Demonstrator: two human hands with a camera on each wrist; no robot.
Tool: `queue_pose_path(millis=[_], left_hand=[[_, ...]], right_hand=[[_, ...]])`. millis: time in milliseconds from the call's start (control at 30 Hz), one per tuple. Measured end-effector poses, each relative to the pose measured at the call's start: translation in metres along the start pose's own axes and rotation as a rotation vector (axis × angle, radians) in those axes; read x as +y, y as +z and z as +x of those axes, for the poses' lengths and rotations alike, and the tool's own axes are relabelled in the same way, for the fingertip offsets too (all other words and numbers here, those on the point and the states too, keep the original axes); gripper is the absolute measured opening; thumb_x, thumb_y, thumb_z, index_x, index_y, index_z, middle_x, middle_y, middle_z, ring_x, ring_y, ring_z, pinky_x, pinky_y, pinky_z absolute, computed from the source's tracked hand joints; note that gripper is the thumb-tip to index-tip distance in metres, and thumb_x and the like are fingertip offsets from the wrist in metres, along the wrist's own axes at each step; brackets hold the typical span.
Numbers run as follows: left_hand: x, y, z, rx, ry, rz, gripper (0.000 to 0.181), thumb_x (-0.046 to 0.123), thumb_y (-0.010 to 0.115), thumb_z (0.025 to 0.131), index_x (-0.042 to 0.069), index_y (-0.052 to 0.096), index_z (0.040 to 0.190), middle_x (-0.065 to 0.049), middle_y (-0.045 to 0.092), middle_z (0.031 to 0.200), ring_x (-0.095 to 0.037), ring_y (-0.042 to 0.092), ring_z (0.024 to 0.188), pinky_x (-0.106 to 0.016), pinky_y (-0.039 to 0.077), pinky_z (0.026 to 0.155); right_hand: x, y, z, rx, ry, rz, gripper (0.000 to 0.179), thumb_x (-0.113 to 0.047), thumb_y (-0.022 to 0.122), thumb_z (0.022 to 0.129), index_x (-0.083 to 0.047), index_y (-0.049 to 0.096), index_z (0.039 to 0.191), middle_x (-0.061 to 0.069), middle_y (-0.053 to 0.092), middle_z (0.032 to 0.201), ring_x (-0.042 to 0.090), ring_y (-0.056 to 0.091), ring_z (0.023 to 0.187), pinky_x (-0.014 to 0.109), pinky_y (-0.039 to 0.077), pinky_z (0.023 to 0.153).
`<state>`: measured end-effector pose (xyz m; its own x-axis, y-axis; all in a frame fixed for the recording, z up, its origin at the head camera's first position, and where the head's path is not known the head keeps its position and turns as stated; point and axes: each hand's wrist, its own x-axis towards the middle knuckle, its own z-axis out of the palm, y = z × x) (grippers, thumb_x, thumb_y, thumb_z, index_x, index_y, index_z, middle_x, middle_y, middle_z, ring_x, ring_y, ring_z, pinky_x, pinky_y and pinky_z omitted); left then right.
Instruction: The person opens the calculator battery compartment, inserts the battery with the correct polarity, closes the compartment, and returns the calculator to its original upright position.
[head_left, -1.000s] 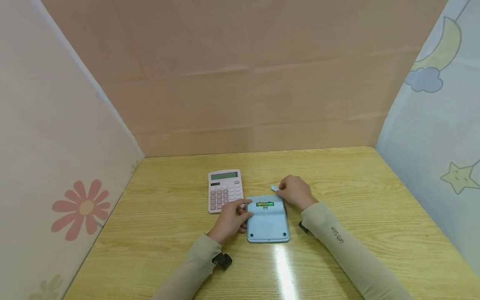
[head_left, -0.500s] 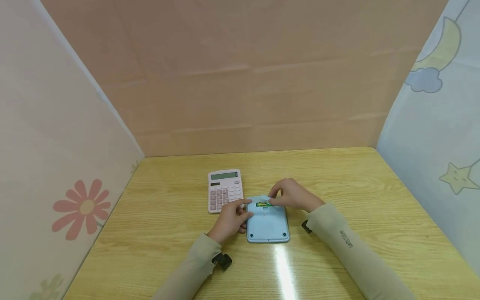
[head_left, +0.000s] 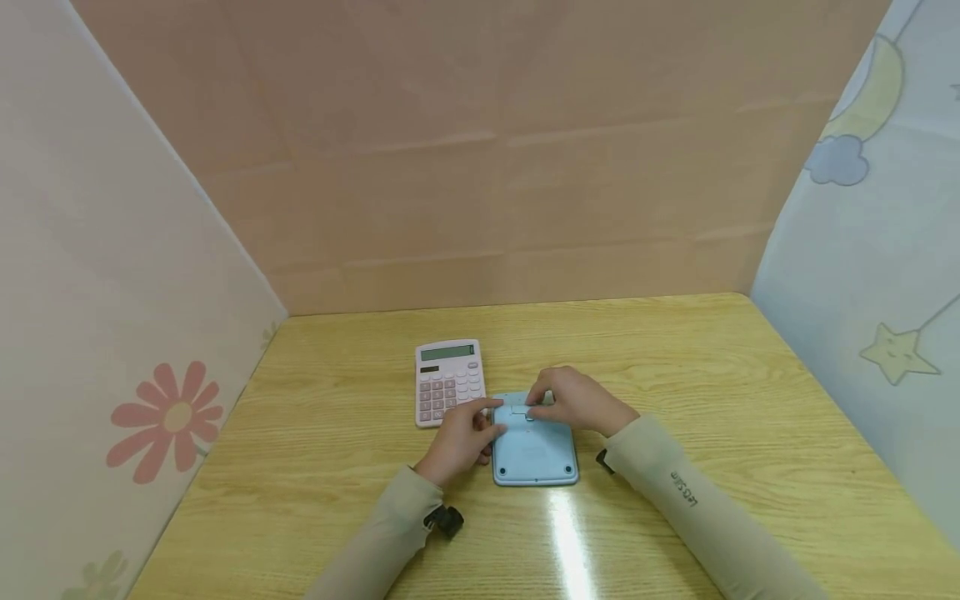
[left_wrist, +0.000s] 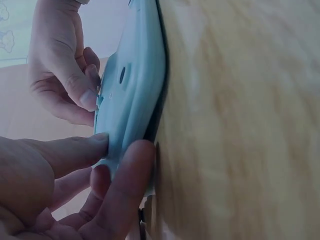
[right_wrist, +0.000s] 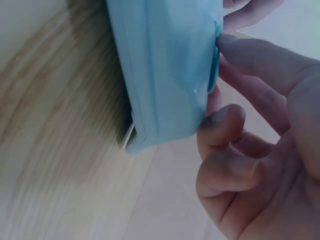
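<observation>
A light blue calculator [head_left: 534,454] lies face down on the table, its back showing. My left hand [head_left: 459,437] grips its left edge; in the left wrist view the thumb is on the back and a finger is at the side. My right hand [head_left: 581,402] is over the upper back, thumb and fingers pinching the small battery cover [head_left: 519,410] at the battery compartment. From the right wrist, the cover [right_wrist: 215,70] sits slightly raised from the calculator's back under the thumb tip. No battery shows now; the cover and fingers hide the compartment.
A pink calculator [head_left: 448,375] lies face up just left of the blue one, close to my left fingers. The wooden table [head_left: 322,400] ends at a brown back wall [head_left: 480,208], with patterned sheets on both sides.
My right hand has brought the battery cover from beyond the calculator's top right corner onto the compartment, covering the green battery. The left hand has stayed in place.
</observation>
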<state>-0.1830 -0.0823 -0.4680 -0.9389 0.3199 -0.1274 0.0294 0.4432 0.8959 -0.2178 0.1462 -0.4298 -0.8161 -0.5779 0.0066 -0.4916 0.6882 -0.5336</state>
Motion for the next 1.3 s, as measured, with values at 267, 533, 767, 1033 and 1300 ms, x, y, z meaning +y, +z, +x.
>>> queue_pose_path(millis=[267, 533, 767, 1033, 1300], left_hand=[[0.0031, -0.0015, -0.0036, -0.022, 0.116, 0.079, 0.036, 0.004, 0.065, 0.097, 0.009, 0.065, 0.132, -0.007, 0.051, 0.082, -0.013, 0.053, 0.057, -0.028, 0.055, 0.048], [0.0044, -0.0010, -0.0046, -0.040, 0.140, 0.140, 0.033, 0.003, 0.062, 0.098, 0.011, 0.068, 0.129, -0.007, 0.051, 0.084, -0.014, 0.054, 0.059, -0.026, 0.055, 0.048], [0.0042, -0.0012, -0.0035, -0.047, 0.131, 0.131, 0.033, 0.004, 0.062, 0.098, 0.011, 0.068, 0.130, -0.007, 0.051, 0.086, -0.015, 0.055, 0.059, -0.028, 0.056, 0.049], [0.0045, -0.0007, -0.0008, -0.048, 0.130, 0.129, 0.032, 0.003, 0.063, 0.098, 0.010, 0.068, 0.129, -0.008, 0.051, 0.086, -0.016, 0.056, 0.056, -0.028, 0.056, 0.049], [0.0040, 0.0006, 0.0023, -0.054, 0.135, 0.154, 0.032, 0.003, 0.063, 0.098, 0.009, 0.068, 0.129, -0.008, 0.051, 0.084, -0.018, 0.058, 0.052, -0.027, 0.055, 0.046]], right_hand=[[0.0013, 0.0049, 0.0012, 0.018, 0.013, 0.017, 0.007, -0.020, 0.078, 0.089, -0.014, 0.079, 0.092, -0.005, 0.067, 0.092, 0.014, 0.060, 0.083, 0.028, 0.052, 0.072], [-0.0018, 0.0074, 0.0013, 0.044, 0.085, 0.074, 0.004, -0.019, 0.079, 0.088, -0.018, 0.075, 0.086, -0.004, 0.068, 0.091, 0.017, 0.060, 0.088, 0.034, 0.051, 0.077], [-0.0017, 0.0072, 0.0029, 0.030, 0.160, 0.154, 0.007, -0.016, 0.078, 0.087, -0.020, 0.074, 0.084, -0.005, 0.065, 0.085, 0.016, 0.056, 0.085, 0.032, 0.049, 0.072], [-0.0023, 0.0066, 0.0046, 0.026, 0.207, 0.189, 0.007, -0.014, 0.079, 0.087, -0.018, 0.074, 0.083, -0.003, 0.064, 0.083, 0.018, 0.055, 0.085, 0.031, 0.048, 0.071], [0.0048, 0.0067, 0.0071, 0.010, 0.254, 0.246, 0.006, -0.014, 0.080, 0.086, -0.018, 0.076, 0.083, -0.001, 0.064, 0.086, 0.019, 0.055, 0.087, 0.030, 0.048, 0.070]])
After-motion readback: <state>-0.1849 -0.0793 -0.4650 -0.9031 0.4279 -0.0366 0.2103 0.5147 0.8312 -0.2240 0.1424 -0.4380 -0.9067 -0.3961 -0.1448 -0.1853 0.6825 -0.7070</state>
